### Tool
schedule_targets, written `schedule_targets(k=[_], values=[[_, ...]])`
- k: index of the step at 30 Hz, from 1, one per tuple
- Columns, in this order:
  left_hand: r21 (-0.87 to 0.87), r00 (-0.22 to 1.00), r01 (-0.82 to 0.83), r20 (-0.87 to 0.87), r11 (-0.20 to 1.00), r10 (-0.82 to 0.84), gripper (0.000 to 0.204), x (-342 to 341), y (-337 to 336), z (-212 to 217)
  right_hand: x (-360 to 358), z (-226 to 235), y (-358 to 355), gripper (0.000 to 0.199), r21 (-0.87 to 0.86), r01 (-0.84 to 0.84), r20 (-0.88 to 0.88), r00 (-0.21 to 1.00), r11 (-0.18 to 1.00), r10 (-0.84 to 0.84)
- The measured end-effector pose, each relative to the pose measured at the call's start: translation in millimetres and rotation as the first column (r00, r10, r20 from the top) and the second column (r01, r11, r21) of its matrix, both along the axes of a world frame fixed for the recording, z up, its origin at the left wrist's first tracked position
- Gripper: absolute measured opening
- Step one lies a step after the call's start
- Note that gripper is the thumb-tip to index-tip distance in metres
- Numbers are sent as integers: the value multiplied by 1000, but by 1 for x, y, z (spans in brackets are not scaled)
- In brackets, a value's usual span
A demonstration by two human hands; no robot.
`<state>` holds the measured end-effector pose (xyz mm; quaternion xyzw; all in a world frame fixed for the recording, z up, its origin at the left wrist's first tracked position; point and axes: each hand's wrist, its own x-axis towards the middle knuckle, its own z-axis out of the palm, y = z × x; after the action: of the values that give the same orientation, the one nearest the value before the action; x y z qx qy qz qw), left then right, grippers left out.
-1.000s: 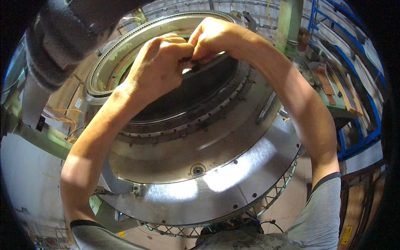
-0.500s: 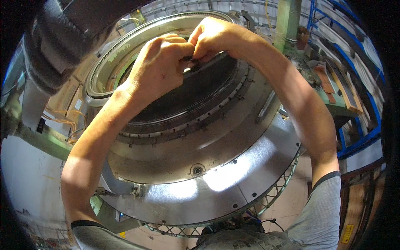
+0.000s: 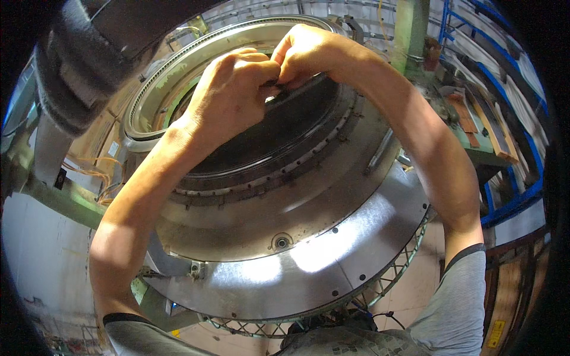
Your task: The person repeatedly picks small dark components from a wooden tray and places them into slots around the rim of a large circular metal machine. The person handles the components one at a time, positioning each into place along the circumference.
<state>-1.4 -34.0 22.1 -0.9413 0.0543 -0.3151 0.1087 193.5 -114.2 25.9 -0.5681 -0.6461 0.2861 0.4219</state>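
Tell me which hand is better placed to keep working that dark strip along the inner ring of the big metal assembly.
Probably the right hand: its fingertips pinch the dark strip directly at the ring's edge. The left hand sits curled beside it, touching, seemingly bracing rather than gripping.

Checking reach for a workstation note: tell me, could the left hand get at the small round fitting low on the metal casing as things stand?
Probably yes. The left hand is up at the dark inner ring beside the right hand, and nothing covers the round fitting below.
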Motion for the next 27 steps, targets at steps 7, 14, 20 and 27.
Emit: schedule_targets(k=[7, 14, 20, 27], values=[[5, 1000, -8, -9, 1000, 8, 15, 6, 2, -1, 5, -1, 5, 21, -29, -3, 12, 1000, 1000, 3], [-7, 1000, -12, -4, 1000, 11, 15, 5, 3, -3, 3, -1, 1, 22, 12, 41, 68, 997, 999, -41], [-44, 1000, 2, -10, 999, -2, 16, 5, 1, -2, 6, 3, 1, 22, -44, 0, 87, 996, 999, 4], [-9, 1000, 6, -4, 1000, -6, 16, 5, 1, -2, 4, 2, -3, 21, -6, -20, 42, 999, 1000, 21]])
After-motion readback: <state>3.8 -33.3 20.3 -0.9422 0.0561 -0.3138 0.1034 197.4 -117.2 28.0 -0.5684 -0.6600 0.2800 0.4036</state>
